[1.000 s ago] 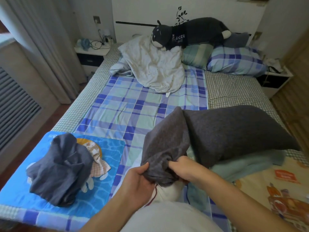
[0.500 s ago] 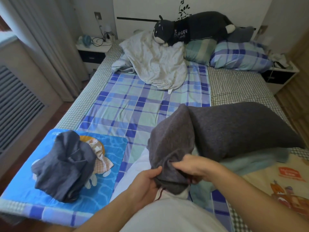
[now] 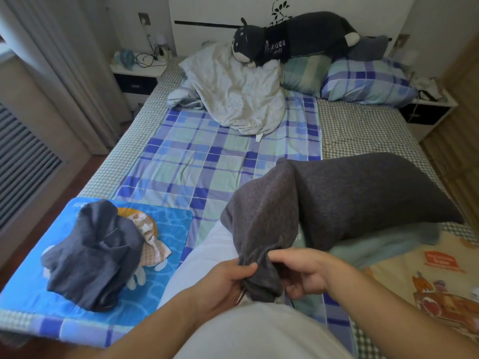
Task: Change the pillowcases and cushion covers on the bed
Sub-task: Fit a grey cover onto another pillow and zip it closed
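Hands bunched on a grey pillowcase at the foot of the bed

Compared with a second ago, more white pillow (image 3: 207,244) is bared beside the left hand (image 3: 223,283), and the gathered end of the grey pillowcase (image 3: 344,198) is drawn nearer the body, suggesting the cover is being worked off. Both grips are clamped on that bunched end, the right hand (image 3: 303,273) pinching it from the other side. The knit looks soft and matte, slumped over a teal towel (image 3: 383,244). A crumpled dark cover (image 3: 90,257) is heaped on a glossy blue mat (image 3: 166,224); a plaid pillow (image 3: 368,81) waits by the headboard.
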